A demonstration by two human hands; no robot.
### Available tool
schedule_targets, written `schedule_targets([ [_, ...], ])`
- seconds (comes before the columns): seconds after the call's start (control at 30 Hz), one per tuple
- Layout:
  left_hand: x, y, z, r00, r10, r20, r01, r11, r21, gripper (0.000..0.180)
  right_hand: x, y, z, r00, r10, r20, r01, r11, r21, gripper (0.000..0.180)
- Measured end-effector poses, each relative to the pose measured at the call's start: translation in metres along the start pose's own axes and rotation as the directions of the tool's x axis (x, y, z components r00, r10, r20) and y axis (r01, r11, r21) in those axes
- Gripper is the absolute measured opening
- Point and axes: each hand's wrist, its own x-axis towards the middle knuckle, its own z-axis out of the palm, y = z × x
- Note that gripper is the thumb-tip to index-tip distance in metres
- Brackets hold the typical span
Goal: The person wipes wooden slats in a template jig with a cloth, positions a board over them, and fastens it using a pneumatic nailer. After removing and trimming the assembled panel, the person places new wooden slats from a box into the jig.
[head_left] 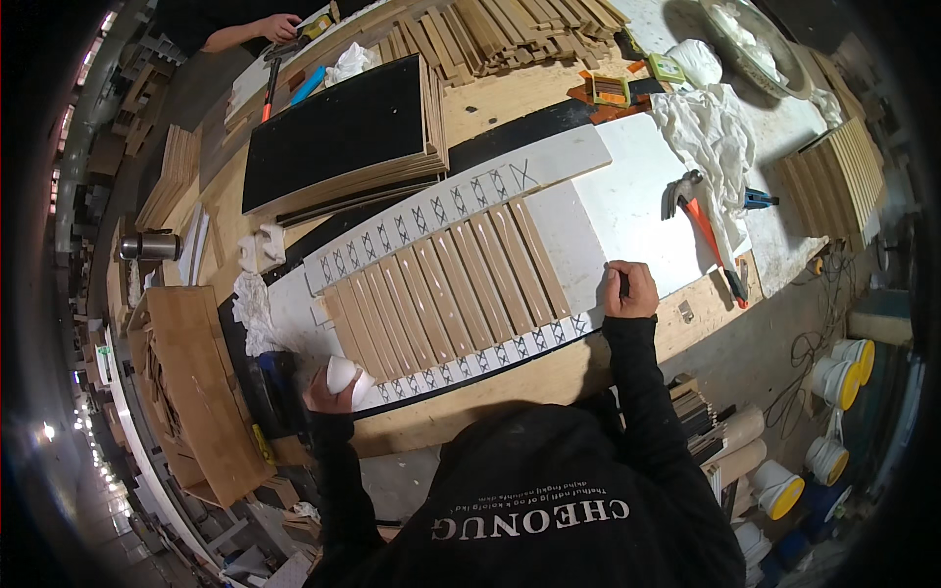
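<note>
At the lower left of the workpiece, my left hand [321, 394] is closed around a white bottle [342, 373]. My right hand [632, 291] rests with curled fingers at the right end of the white board; whatever it may hold is hidden. Between the hands lies a row of brown wooden strips [441, 284], side by side, with thin white glue lines along several of them. A white marked strip [451, 201] with drawn crosses runs along their far ends. More cross marks show on the white board [480, 364] at their near ends.
A black-topped stack of boards [338, 132] stands beyond the strips, with loose wooden slats [510, 34] behind. To the right lie a hammer [708, 230], a white cloth [708, 137] and a blue-handled tool [760, 199]. A cardboard box [201, 382] is left. Another person's hand [279, 27] shows far left.
</note>
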Motion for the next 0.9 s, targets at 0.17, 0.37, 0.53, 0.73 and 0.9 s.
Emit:
schedule_targets([
  [0.17,0.009,-0.008,0.006,0.997,-0.009,-0.072,0.004,0.998,-0.061,0.032,0.0,-0.001,-0.002,1.0,-0.004,0.027,0.005,1.0,-0.009,0.004],
  [0.37,0.032,-0.01,0.004,0.989,0.048,-0.138,-0.057,0.997,-0.061,0.032,-0.001,0.002,0.001,1.0,-0.008,0.021,0.009,1.0,-0.025,0.004],
  [0.53,0.055,-0.007,0.001,0.992,0.06,-0.114,-0.068,0.995,-0.067,0.029,-0.001,0.005,0.003,0.999,-0.006,-0.043,0.005,1.0,-0.022,0.005],
  [0.73,0.089,-0.008,0.005,0.984,0.09,-0.153,-0.1,0.993,-0.061,0.028,-0.001,0.003,0.002,0.999,0.015,-0.039,-0.015,1.0,-0.013,0.005],
  [0.9,0.114,-0.004,0.01,0.958,0.189,-0.216,-0.19,0.982,0.016,0.029,0.0,0.003,0.002,0.999,-0.013,-0.046,0.014,1.0,0.007,0.004],
])
